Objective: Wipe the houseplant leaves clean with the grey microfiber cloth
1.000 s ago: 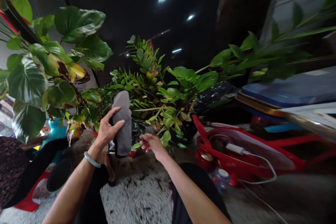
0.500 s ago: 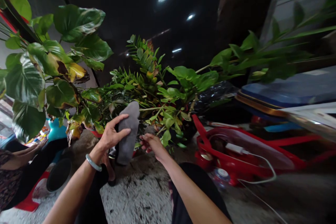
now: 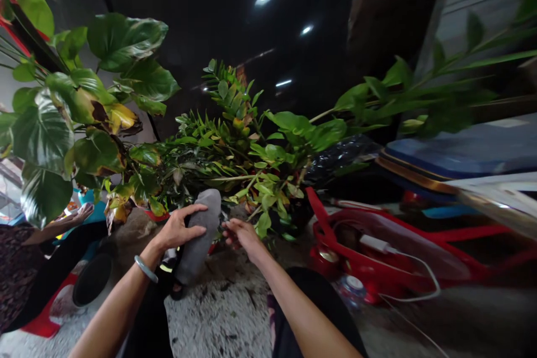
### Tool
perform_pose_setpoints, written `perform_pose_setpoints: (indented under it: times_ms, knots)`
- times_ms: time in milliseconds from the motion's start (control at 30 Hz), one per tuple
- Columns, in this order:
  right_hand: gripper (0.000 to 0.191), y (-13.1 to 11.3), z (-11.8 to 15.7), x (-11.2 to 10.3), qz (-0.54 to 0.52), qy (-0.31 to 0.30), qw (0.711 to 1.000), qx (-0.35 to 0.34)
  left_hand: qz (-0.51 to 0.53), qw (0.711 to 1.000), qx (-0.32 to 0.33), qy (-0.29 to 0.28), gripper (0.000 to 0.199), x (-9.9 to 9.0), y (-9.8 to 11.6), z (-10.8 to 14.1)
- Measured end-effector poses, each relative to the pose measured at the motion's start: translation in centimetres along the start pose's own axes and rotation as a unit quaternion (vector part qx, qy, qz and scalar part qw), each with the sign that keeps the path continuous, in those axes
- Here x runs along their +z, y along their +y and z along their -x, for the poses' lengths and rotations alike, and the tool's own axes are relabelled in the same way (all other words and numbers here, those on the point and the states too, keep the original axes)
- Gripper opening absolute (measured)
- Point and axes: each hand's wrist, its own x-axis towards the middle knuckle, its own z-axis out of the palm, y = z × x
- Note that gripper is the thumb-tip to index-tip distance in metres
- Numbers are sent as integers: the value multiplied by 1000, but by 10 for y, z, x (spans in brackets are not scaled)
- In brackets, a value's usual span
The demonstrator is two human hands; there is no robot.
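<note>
My left hand (image 3: 183,226), a pale bangle at its wrist, grips a long grey insole-shaped piece (image 3: 201,238) with thumb and fingers on its left side. The piece is tilted, with a rounded upper end and a soft-looking face. Just to its right, my right hand (image 3: 241,236) is closed in a pinch near the piece's edge. Something small and pale shows at those fingertips, too small to name. Both hands are held above the grey floor (image 3: 226,319), between my knees.
Leafy potted plants (image 3: 268,151) stand close ahead, with large leaves (image 3: 46,123) on the left. A red plastic stool (image 3: 403,240) lies at right, with a white charger (image 3: 375,243) and cable. Another person's hand (image 3: 84,212) and a dark bucket (image 3: 93,279) are at left.
The grey piece and my left hand have moved lower, and the piece leans more. My right hand stays beside it, slightly lower. The other person's hand at left has risen.
</note>
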Motion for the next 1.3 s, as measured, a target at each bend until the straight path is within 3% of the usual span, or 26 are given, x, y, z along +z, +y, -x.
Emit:
perform_pose_setpoints:
  times_ms: [133, 267, 333, 400, 500, 633, 733, 800, 933, 1000, 1067, 1133, 1233, 1300]
  knots:
    - [13, 0, 6, -2, 1, -14, 1000, 2, 55, 993, 0, 107, 58, -1, 17, -11]
    - [12, 1, 8, -5, 4, -14, 1000, 2, 59, 981, -16, 182, 58, 7, 9, -21]
    - [13, 1, 7, -6, 7, -16, 1000, 5, 29, 986, -30, 161, 55, 13, 0, -20]
    - [13, 1, 4, -8, 9, -17, 1000, 9, -6, 995, -37, 92, 54, 17, -6, -17]
    - [13, 1, 0, -9, 7, -16, 1000, 12, -11, 999, -25, 29, 52, 14, -2, -13]
    - [13, 1, -4, -7, 3, -12, 1000, 6, 23, 990, 4, 141, 53, 1, 17, -19]
    - [13, 2, -7, -3, 9, -6, 1000, 4, 32, 976, 14, 214, 57, 0, 18, -23]
    - [13, 3, -8, 0, 15, -2, 1000, 3, 20, 981, 6, 193, 56, 3, 10, -18]
    - [13, 6, -6, 0, 29, 6, 1000, 3, -47, 999, -10, 23, 52, 5, 1, 2]
    - [13, 7, -4, -1, 33, 8, 999, 2, -34, 999, 3, 7, 51, -2, 9, 9]
    - [12, 8, -3, -2, 34, 10, 999, 0, 10, 997, 27, 67, 51, -13, 21, 9]
    - [12, 8, -3, -3, 36, 15, 999, -2, 42, 984, 47, 166, 52, -23, 29, 3]
    - [13, 8, -3, -1, 38, 19, 999, -5, 52, 953, 46, 295, 57, -25, 25, -10]
    - [12, 8, -2, -1, 36, 16, 999, -13, 48, 950, 19, 307, 57, -17, 14, -11]
